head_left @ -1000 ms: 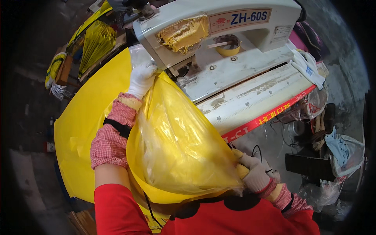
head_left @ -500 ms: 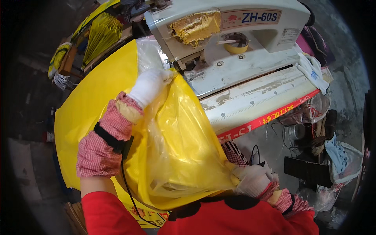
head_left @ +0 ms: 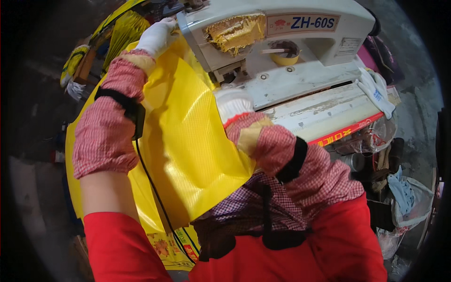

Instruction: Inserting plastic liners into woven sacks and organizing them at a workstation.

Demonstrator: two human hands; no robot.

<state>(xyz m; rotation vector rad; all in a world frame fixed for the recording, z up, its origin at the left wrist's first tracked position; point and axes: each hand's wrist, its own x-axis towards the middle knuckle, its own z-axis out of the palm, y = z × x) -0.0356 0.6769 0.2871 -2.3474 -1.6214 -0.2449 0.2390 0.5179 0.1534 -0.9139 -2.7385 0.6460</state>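
Note:
A large yellow woven plastic sack (head_left: pixel 188 145) hangs in front of me and spreads to the left of a white industrial sewing machine (head_left: pixel 300 47). My left hand (head_left: pixel 157 35), in a white glove, is raised at the sack's upper edge beside the machine head, its fingers closed on the yellow material. Gloved too, my right hand (head_left: pixel 233 101) lies at the sack's right edge, just below the needle area. Its fingertips are blurred and partly hidden, so its grip does not show. The clear liner seen earlier is mostly out of sight.
A yellow tape roll (head_left: pixel 285 57) sits on the machine bed. White gloves (head_left: pixel 377 91) lie at the bed's right end. Farther right are a lined bin (head_left: pixel 413 195) and loose plastic. More yellow sacks (head_left: pixel 129 30) are at the upper left. A black cable (head_left: pixel 152 178) hangs from my left wrist.
My left hand has moved up and away with the sack's edge. My right hand has come from the sack's lower right corner up to the machine. Yellow material now covers the clear liner.

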